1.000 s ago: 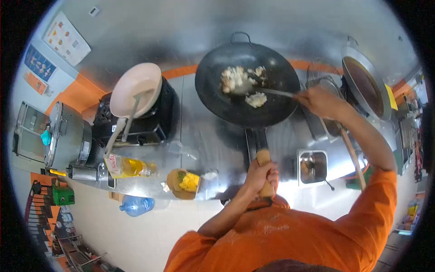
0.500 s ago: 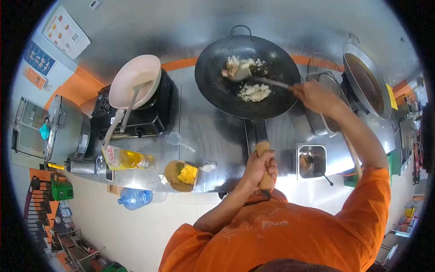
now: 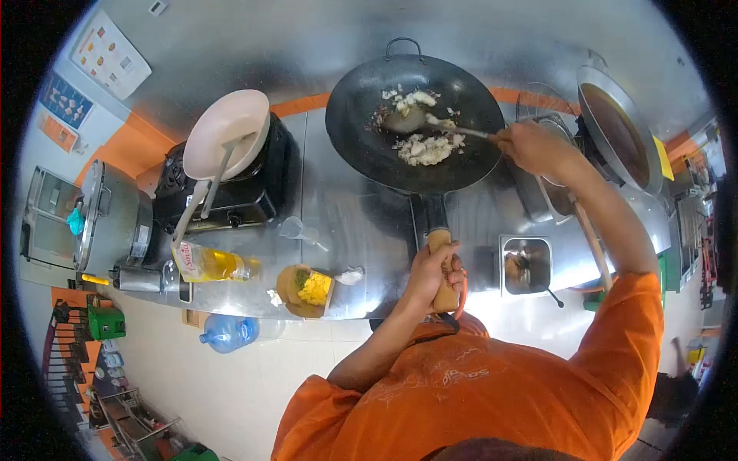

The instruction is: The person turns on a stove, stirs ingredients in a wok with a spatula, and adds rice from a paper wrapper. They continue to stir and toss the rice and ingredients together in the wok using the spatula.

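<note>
My left hand [image 3: 440, 275] is closed around the wooden handle of a large black wok [image 3: 453, 173]. With my right hand [image 3: 538, 150] I grip the handle of a metal ladle [image 3: 407, 120], whose bowl rests inside the wok. A clump of white rice [image 3: 427, 150] lies in the wok just below the ladle, and smaller pale bits are scattered above it. Some dark reddish pieces sit at the ladle's left. The burner beneath the wok is hidden.
A pink pan [image 3: 201, 157] with a spatula sits on a black stove [image 3: 254, 200]. Nearer stand an oil bottle [image 3: 219, 263], a plastic cup [image 3: 291, 227] and a paper box [image 3: 289, 300] of yellow food. To the right are a steel container [image 3: 510, 288] and a pan of dark liquid [image 3: 649, 173].
The ladle has shifted a little within the wok, and the rice is broken up and spread differently. My left hand keeps its hold on the handle. A dark shape appears at the lower right.
</note>
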Motion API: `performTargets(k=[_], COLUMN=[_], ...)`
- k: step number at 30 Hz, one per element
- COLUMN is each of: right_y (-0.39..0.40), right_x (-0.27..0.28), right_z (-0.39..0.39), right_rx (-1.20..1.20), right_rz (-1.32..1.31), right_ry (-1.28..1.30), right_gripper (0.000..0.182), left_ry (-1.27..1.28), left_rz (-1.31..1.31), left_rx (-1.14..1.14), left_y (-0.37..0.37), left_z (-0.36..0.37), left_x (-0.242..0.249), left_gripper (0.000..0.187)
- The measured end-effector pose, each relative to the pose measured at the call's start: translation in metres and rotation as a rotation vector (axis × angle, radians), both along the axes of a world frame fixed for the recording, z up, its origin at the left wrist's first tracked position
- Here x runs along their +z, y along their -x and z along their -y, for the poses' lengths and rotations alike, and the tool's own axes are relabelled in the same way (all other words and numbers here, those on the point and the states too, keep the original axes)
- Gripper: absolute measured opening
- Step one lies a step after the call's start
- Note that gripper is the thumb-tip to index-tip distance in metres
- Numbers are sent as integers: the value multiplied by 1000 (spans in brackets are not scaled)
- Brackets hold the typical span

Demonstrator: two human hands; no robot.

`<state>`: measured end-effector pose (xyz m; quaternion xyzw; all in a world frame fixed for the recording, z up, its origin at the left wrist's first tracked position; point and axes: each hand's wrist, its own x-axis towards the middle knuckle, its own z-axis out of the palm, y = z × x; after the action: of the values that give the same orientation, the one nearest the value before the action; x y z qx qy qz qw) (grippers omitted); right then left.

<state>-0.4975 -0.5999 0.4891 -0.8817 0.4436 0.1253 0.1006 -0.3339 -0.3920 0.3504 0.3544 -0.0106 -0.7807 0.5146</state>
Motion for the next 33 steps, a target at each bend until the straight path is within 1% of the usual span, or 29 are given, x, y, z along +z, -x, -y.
performTargets(k=[1,2,4,5,7,8,10,11,13,14,15,16,17,19,20,22,23,25,27,28,29,30,31,33], right_y=[-4,-1,12,9,1,7,18,16,17,19,16,12,11,14,14,11,12,23,41,35,22,10,-2,-18], right_x=[-3,6,28,21,-5,0,23,22,6,-3,-10,-10,2,34,24,-6,6,62,105,123,137,146,135,93], right_z=[5,4,-3,2,9,4,2,5,4,1,2,8,6,-3,-1,5,3,4,10,10,7,8,16,35], right_rx=[-38,-35,24,22,9,4,-20,-13,75,71,52,35,41,55,52,99,101,-41,150,151,110,72,74,110], right_rz=[53,61,-68,-72,115,121,-74,-76,61,54,46,40,40,-30,-35,134,138,-106,-157,-156,-270,-384,-381,-406], right_ry=[99,109,-58,-62,9,8,-12,-4,14,-4,42,104,114,-128,-135,74,77,95,169,163,61,-31,-27,94], right_gripper=[27,27,30,30,31,31,29,29,28,28,28,27,27,26,26,25,25,25,28,28,31,35,35,29], left_ry=[8,7,15,6,-29,-12,30,38,20,2,6,27,36,19,12,9,11,19,12,7,-7,-13,-12,-12], left_rz=[7,18,25,44,55,38,53,52,61,53,32,13,14,37,31,30,34,57,58,64,64,67,72,59], left_rx=[0,-6,-7,-12,-27,-24,1,9,12,9,1,-3,3,11,8,-4,-2,-5,2,2,1,-6,-12,-24], left_y=[-1,-4,-6,-5,2,1,-4,-4,0,4,2,-2,-4,-4,-2,0,-3,-5,-5,-6,-5,-5,-5,-5], left_z=[-1,-3,4,5,-7,-7,-2,1,-1,-7,-7,-2,1,2,3,2,1,2,1,2,-1,0,2,1], left_x=[1,2,5,6,2,-2,1,2,0,-2,-3,-2,0,6,3,-6,-5,2,9,9,8,7,6,0], left_gripper=[22,22,23,23,24,24,25,25,25,25,25,24,24,24,24,24,24,23,23,23,23,23,23,23])
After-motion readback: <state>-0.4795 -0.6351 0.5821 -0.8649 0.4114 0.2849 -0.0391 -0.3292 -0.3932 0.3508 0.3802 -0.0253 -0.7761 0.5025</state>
